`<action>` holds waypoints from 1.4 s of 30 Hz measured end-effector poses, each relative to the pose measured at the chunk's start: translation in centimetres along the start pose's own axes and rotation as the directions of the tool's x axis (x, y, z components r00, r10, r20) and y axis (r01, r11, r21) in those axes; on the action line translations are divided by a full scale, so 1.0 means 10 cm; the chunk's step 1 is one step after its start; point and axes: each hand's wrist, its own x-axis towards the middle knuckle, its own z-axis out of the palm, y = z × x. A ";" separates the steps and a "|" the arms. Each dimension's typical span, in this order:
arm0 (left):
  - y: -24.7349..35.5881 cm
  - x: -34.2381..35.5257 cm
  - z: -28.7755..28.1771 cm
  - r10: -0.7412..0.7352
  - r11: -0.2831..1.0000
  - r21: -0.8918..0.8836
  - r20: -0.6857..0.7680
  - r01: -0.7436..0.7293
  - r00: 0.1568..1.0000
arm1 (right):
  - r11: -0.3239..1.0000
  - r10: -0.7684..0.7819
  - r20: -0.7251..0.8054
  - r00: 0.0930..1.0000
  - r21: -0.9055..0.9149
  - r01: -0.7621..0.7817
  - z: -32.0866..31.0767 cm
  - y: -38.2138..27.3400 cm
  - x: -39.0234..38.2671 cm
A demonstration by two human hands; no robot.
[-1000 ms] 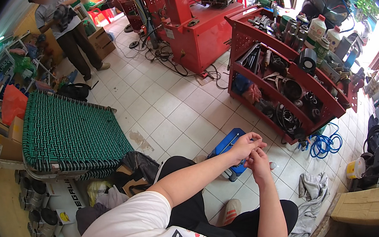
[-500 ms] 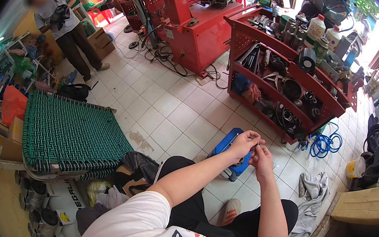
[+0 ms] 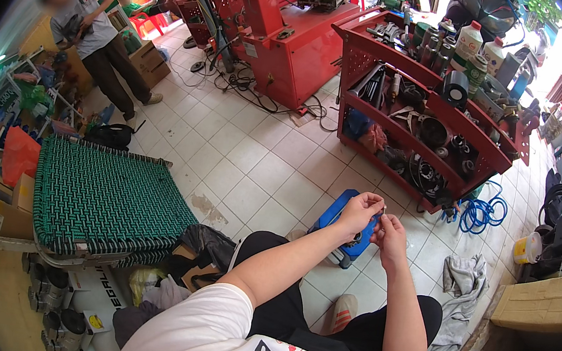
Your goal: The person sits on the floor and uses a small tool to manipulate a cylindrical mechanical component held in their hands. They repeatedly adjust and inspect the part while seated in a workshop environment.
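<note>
My left hand (image 3: pixel 360 213) and my right hand (image 3: pixel 390 236) meet in front of me, fingertips nearly touching. Both are closed in a pinch around a small part between them, too tiny to name. Below them on the tiled floor stands a low blue stool-like thing (image 3: pixel 325 217) with dark parts on top, partly hidden by my left hand and forearm.
A red tool cart (image 3: pixel 406 71) holding bottles, cans and metal parts stands ahead to the right. Beside it lies a coiled blue hose (image 3: pixel 487 213). A grey cloth (image 3: pixel 462 282) is on the floor at right. A green woven lounger (image 3: pixel 110 196) stands left; beyond it, a person (image 3: pixel 95 33).
My hands have shifted very slightly, with the fingers turning around the small part. The person at the far left has moved their arms.
</note>
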 end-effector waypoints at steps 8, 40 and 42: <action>0.02 0.00 -0.01 -0.045 0.998 -0.033 0.048 0.046 0.998 | 1.000 0.015 0.048 0.999 -0.002 -0.015 0.01 -0.02 -0.01; 0.01 -0.02 -0.02 -0.024 0.999 0.035 -0.002 0.024 1.000 | 0.981 -0.042 -0.027 0.999 -0.192 0.036 0.04 0.00 -0.03; 0.01 -0.03 0.00 -0.015 0.999 0.033 -0.027 0.016 1.000 | 0.959 -0.103 -0.047 0.994 -0.270 0.087 0.05 0.01 -0.03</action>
